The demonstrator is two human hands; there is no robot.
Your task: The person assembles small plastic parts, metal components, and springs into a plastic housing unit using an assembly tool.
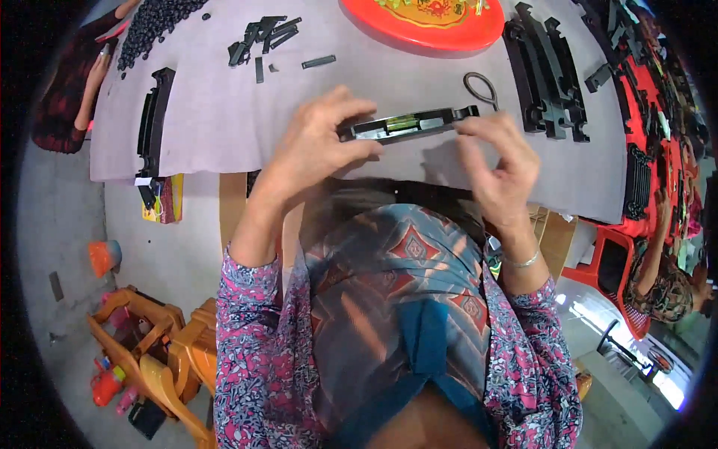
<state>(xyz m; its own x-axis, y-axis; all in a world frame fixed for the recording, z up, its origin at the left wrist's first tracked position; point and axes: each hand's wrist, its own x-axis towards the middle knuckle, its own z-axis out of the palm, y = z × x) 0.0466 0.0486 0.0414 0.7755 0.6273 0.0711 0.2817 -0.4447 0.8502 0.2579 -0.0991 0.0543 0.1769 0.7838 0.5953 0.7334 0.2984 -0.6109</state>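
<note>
Just above the middle of the frame, both hands hold a long black bar (407, 123) level over the near edge of the table (217, 127). The left hand (318, 146) pinches its left end, fingers closed with the thumb underneath, so the piece is steadied from one side. The right hand (497, 161) meets the right end with its fingers curled closed on or just behind the bar; the view there is partly blocked, so how firm that grip is stays uncertain. A small green insert (400, 120) sits in the bar's middle and faces up toward the camera, which suits holding it flat and close for a look or for fitting by touch. The bar is lifted clear of the grey cloth, its shadow falling on the cloth below and to the right. A dark wire loop (480, 88) lies on the table just beyond the bar's right end, within easy reach. More black bars are stacked in rows at the upper right (546, 75), and one lies alone at the left (153, 120), as if sorted apart. Short black strips (262, 37) are scattered at the upper middle, a heap of small dark beads (153, 26) sits at the upper left, and a red tray (426, 26) lies at the top edge.
</note>
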